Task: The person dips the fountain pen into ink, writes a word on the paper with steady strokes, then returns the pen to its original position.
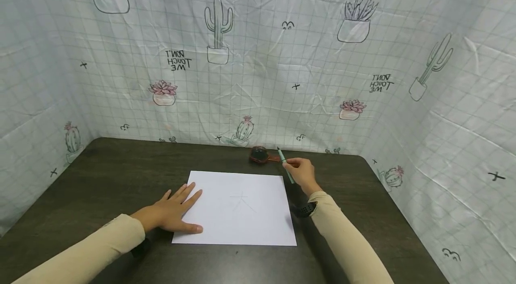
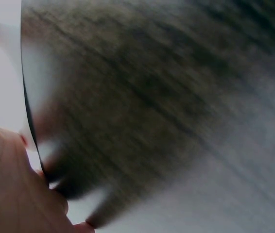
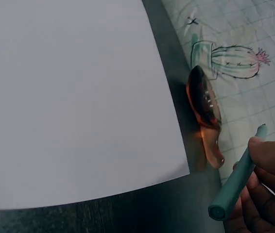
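A white sheet of paper [image 1: 262, 225] lies on the dark table, bearing thin strokes [image 1: 242, 201] like a crossed line with two slanting legs. Fingers spread, my left hand [image 1: 172, 212] rests on the sheet's left edge; the left wrist view catches part of that hand [image 2: 11, 184] beside the tabletop. Just beyond the sheet's right edge, my right hand [image 1: 302, 174] pinches a slim green pen [image 1: 289, 174] between thumb and fingers. In the right wrist view the pen [image 3: 235, 183] has its blunt end toward the camera and its dark-tipped end pointing away.
Behind the sheet, near the table's back edge, lies a hairbrush [image 1: 259, 154] with a translucent amber handle, close to the pen in the head view. A wrinkled cloth [image 1: 258, 73] printed with cacti surrounds the table [image 1: 121, 163] at the back and sides.
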